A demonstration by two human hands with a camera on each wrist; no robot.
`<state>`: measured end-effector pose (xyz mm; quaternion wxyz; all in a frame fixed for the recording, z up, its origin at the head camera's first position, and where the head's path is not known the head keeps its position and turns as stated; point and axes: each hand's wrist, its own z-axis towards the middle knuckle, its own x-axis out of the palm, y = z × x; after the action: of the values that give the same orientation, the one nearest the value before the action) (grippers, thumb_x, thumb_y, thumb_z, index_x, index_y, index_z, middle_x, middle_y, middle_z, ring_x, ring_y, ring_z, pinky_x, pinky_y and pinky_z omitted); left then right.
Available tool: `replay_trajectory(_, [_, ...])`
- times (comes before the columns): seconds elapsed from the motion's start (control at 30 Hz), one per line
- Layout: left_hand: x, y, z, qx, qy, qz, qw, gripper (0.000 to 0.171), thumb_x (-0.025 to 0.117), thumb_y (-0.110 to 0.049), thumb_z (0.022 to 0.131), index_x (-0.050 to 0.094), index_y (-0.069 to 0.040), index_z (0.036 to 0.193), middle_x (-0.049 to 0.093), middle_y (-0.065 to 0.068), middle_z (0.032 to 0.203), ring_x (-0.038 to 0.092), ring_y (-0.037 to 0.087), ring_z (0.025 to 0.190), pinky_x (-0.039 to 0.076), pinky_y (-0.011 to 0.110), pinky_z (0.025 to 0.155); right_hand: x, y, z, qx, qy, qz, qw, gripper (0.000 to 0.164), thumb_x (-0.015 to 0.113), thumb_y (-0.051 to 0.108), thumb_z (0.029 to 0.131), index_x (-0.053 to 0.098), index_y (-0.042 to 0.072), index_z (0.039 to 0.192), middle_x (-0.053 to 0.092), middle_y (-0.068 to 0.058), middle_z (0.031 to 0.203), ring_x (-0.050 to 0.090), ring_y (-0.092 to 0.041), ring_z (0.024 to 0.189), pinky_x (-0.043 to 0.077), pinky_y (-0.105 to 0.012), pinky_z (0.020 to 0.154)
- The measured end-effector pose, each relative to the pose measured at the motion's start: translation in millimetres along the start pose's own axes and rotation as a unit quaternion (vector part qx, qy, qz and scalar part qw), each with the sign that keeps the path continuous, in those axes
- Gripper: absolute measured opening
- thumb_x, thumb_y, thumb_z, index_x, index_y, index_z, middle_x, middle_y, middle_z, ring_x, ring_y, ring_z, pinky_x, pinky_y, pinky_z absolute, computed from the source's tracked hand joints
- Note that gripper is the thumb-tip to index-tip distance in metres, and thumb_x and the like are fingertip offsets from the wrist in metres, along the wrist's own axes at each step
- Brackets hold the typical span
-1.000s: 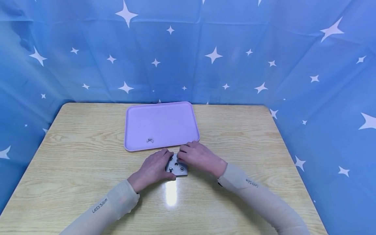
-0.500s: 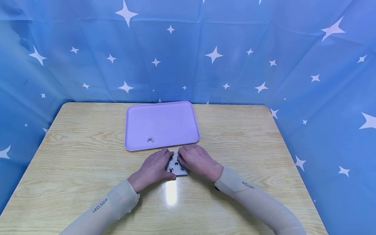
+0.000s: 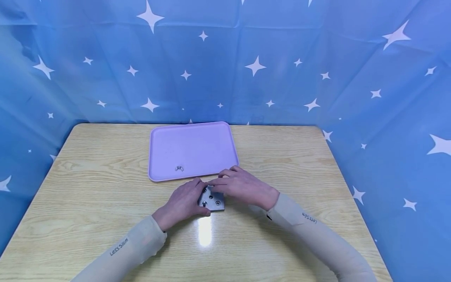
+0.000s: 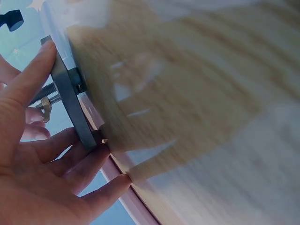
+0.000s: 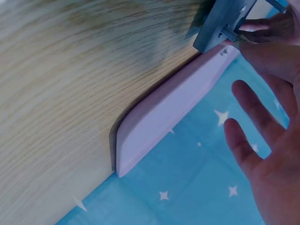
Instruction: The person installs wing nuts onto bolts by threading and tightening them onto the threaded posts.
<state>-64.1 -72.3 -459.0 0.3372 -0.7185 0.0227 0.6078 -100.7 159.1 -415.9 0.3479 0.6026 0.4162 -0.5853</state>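
A grey metal plate with holes (image 3: 213,207) is in my left hand (image 3: 182,201), held by its edges between thumb and fingers. Threaded bolts (image 4: 43,93) pass through the plate, and a dark bolt head (image 4: 76,79) shows on its underside. A wing nut (image 4: 46,108) sits on one bolt. My right hand (image 3: 243,188) is over the plate's far right part, thumb and forefinger pinching at that wing nut, partly hidden by the fingers. The other right-hand fingers (image 5: 241,140) are spread apart. Another small upright piece (image 3: 204,203) shows at the plate's near left corner.
Behind the hands lies a purple tray (image 3: 193,147) with one loose wing nut (image 3: 179,169) near its front edge. Both stand on a wood-grain table (image 3: 282,156). A blue curtain with white stars (image 3: 225,86) hangs behind and at the sides.
My right hand first drew in closer with its fingers curled, then swung back out to the right with the fingers stretched further across the plate. The left hand and plate stayed in place.
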Motion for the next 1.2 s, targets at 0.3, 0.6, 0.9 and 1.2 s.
replay_trajectory(0.3, [-0.8, -0.8, 0.2, 0.002, 0.000, -0.002, 1.0000, 0.084, 0.098, -0.041, 0.065, 0.063, 0.001, 0.129, 0.060, 0.006, 0.108, 0.058, 0.021, 0.088, 0.050, 0.040, 0.076, 6.4, 0.1, 2.8, -0.008, -0.043, -0.025, 0.999, 0.023, 0.069, 0.017, 0.099, 0.074, 0.024, 0.121, 0.068, 0.009, 0.127, 0.058, -0.014, 0.112, 0.044, -0.035, 0.087])
replay_trajectory(0.6, [-0.5, -1.4, 0.6, 0.004, 0.002, 0.001, 1.0000, 0.084, 0.097, -0.041, 0.066, 0.063, 0.002, 0.128, 0.061, 0.007, 0.110, 0.059, 0.022, 0.089, 0.051, 0.040, 0.077, 16.2, 6.6, 10.6, 0.043, -0.079, -0.011, 0.996, 0.007, 0.071, 0.027, 0.100, 0.075, 0.022, 0.101, 0.069, 0.006, 0.097, 0.060, -0.018, 0.091, 0.046, -0.036, 0.083])
replay_trajectory(0.9, [-0.8, -1.7, -0.6, 0.005, -0.002, 0.000, 1.0000, 0.085, 0.098, -0.041, 0.065, 0.063, 0.003, 0.129, 0.061, 0.007, 0.109, 0.059, 0.022, 0.089, 0.051, 0.040, 0.077, 26.2, 18.0, 18.5, 0.128, -0.139, 0.028, 0.982, 0.011, 0.070, 0.022, 0.098, 0.074, 0.015, 0.091, 0.070, 0.003, 0.083, 0.063, -0.015, 0.074, 0.045, -0.032, 0.068])
replay_trajectory(1.2, [0.3, -0.8, -1.4, 0.003, -0.012, 0.006, 0.9999, 0.083, 0.098, -0.040, 0.064, 0.064, 0.002, 0.127, 0.061, 0.007, 0.107, 0.060, 0.022, 0.088, 0.052, 0.040, 0.076, 26.9, 19.7, 15.9, 0.155, -0.152, 0.063, 0.974, 0.023, 0.070, 0.035, 0.099, 0.075, 0.013, 0.096, 0.073, 0.001, 0.087, 0.066, -0.017, 0.080, 0.049, -0.038, 0.078])
